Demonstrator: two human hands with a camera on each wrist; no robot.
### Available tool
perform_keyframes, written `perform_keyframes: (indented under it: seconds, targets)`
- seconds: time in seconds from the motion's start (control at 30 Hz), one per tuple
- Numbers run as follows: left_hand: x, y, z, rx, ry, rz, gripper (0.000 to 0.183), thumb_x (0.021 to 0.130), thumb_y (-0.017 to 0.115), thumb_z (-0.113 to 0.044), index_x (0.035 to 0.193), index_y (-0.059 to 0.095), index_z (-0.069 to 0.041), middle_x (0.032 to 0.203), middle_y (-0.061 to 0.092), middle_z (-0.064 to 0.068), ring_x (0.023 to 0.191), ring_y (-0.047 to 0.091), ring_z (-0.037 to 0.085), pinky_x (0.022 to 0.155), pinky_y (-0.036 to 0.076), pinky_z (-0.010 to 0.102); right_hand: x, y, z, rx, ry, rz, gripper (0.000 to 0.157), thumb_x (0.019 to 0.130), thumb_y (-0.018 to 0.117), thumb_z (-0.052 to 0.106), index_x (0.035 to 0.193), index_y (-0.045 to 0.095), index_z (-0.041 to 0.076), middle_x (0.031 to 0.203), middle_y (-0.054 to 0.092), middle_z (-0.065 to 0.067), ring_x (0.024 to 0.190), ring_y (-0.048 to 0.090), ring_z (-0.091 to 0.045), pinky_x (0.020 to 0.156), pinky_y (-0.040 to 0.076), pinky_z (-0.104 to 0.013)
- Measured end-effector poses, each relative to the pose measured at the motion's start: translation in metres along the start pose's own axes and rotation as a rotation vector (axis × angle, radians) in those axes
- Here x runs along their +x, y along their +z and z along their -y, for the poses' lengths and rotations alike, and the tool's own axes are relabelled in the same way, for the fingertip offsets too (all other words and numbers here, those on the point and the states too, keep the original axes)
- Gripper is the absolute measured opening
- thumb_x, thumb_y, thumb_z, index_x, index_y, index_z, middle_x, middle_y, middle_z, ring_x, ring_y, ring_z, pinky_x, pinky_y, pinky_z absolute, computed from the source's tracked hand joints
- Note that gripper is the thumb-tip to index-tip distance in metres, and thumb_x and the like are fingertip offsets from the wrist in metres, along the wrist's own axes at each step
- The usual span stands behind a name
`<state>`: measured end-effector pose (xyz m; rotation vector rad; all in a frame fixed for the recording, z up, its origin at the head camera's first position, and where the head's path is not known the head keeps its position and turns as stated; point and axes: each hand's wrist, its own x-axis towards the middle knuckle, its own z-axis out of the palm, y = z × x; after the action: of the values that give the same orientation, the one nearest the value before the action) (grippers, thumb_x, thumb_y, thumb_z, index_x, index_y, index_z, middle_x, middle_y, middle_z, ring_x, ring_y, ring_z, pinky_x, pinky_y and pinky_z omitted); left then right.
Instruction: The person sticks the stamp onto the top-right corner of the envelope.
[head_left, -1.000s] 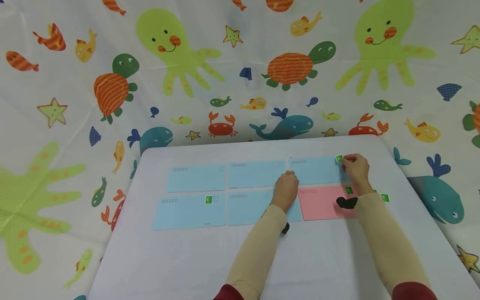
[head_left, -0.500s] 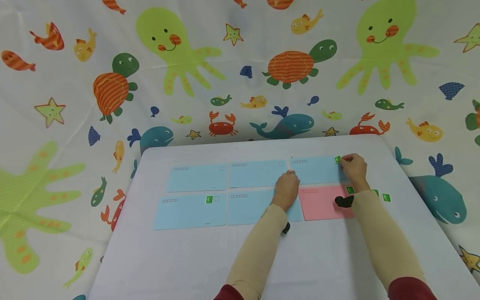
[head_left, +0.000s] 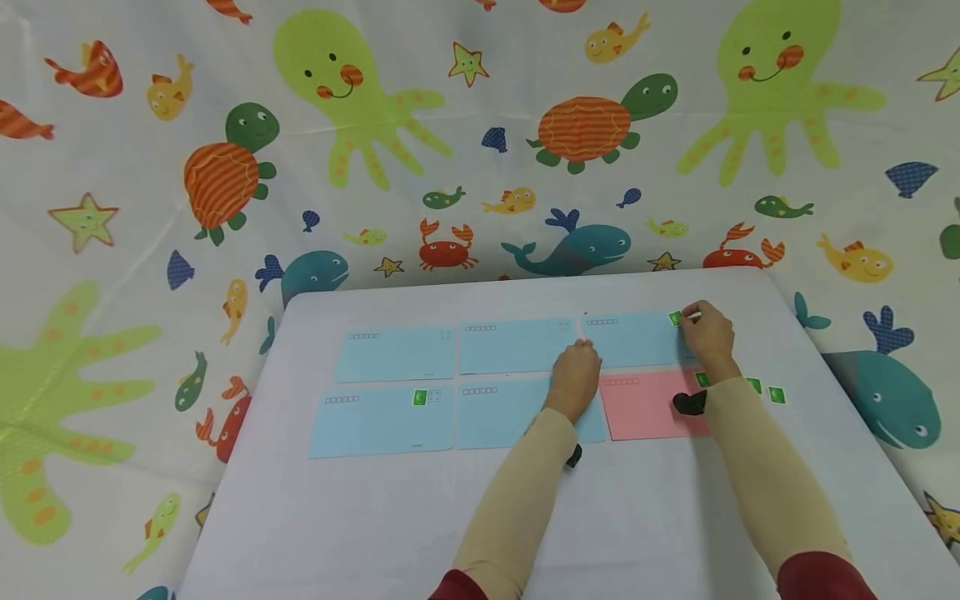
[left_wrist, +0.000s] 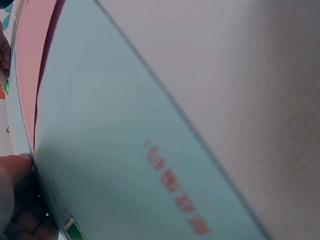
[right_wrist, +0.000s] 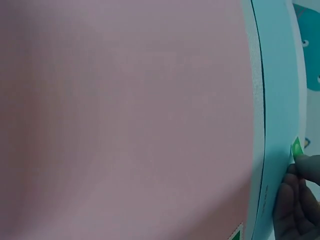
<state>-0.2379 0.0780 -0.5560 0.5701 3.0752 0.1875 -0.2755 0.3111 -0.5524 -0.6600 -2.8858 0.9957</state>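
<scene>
My right hand (head_left: 709, 337) pinches a small green stamp (head_left: 676, 318) between thumb and finger at the top right corner of the far right blue envelope (head_left: 630, 340). In the right wrist view the stamp (right_wrist: 297, 147) sticks out past the thumb. My left hand (head_left: 575, 379) rests with fingers bent down at that envelope's left edge, its fingertips mostly hidden. The left wrist view shows its thumb (left_wrist: 19, 167) apart from the bent fingers. Below lies a pink envelope (head_left: 645, 408) with a green stamp (head_left: 702, 380) at its upper right.
Several more blue envelopes (head_left: 393, 354) lie in two rows on the white table (head_left: 360, 525). One near envelope bears a stamp (head_left: 420, 397). Two loose stamps (head_left: 777, 395) lie right of the pink envelope. A cloth (head_left: 442, 125) printed with sea animals hangs behind.
My right hand has shifted slightly left, bringing the stamp further onto the envelope's corner. The left hand stays in place; the head view has shifted a little.
</scene>
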Motion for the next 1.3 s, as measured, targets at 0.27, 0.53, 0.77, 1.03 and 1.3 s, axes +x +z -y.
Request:
perform_keyframes:
  seconds: [0.27,0.53,0.77,1.03,1.3]
  targets:
    - [0.0004,-0.0001,0.0005,-0.011,-0.004,-0.006,0.031,0.103,0.057,-0.033,0.119,0.072,-0.011,0.114,0.073,0.000,0.102,0.073,0.012,0.082,0.059,0.022,0.0012,-0.0001,-0.0004,-0.066,-0.064,0.009,0.031,0.105,0.045,0.016,0.122,0.061,-0.004,0.121,0.063,-0.030,0.106,0.059,-0.042,0.087,0.049,-0.054]
    - [0.0007,0.0009,0.0003,0.006,0.005,0.004,0.029,0.103,0.056,-0.033,0.117,0.073,-0.013,0.114,0.072,-0.001,0.102,0.072,0.012,0.082,0.059,0.021,0.0026,0.0001,-0.0004,-0.084,-0.075,0.029,0.033,0.105,0.045,0.016,0.124,0.062,-0.006,0.126,0.061,-0.031,0.114,0.056,-0.045,0.098,0.047,-0.059]
    - [0.0015,0.0012,0.0012,-0.017,-0.003,0.007,0.030,0.103,0.057,-0.033,0.118,0.073,-0.013,0.116,0.072,-0.001,0.103,0.072,0.012,0.083,0.059,0.022,0.0025,-0.0003,0.0012,-0.097,-0.081,0.043,0.033,0.106,0.044,0.015,0.125,0.062,-0.006,0.129,0.060,-0.031,0.118,0.055,-0.046,0.102,0.046,-0.060]
    - [0.0009,0.0011,0.0012,-0.013,0.009,-0.012,0.028,0.103,0.057,-0.033,0.114,0.074,-0.013,0.109,0.071,-0.001,0.097,0.073,0.012,0.077,0.060,0.021,0.0024,-0.0020,0.0042,-0.115,-0.083,0.066,0.034,0.106,0.043,0.015,0.125,0.061,-0.007,0.131,0.059,-0.032,0.121,0.053,-0.047,0.106,0.043,-0.061]
    - [0.0007,-0.0008,0.0006,0.000,0.002,0.002,0.028,0.103,0.057,-0.033,0.114,0.073,-0.014,0.110,0.071,-0.002,0.099,0.072,0.011,0.078,0.060,0.021,0.0025,-0.0064,0.0066,-0.119,-0.091,0.095,0.033,0.106,0.045,0.014,0.125,0.061,-0.008,0.126,0.060,-0.032,0.116,0.053,-0.046,0.103,0.045,-0.060]
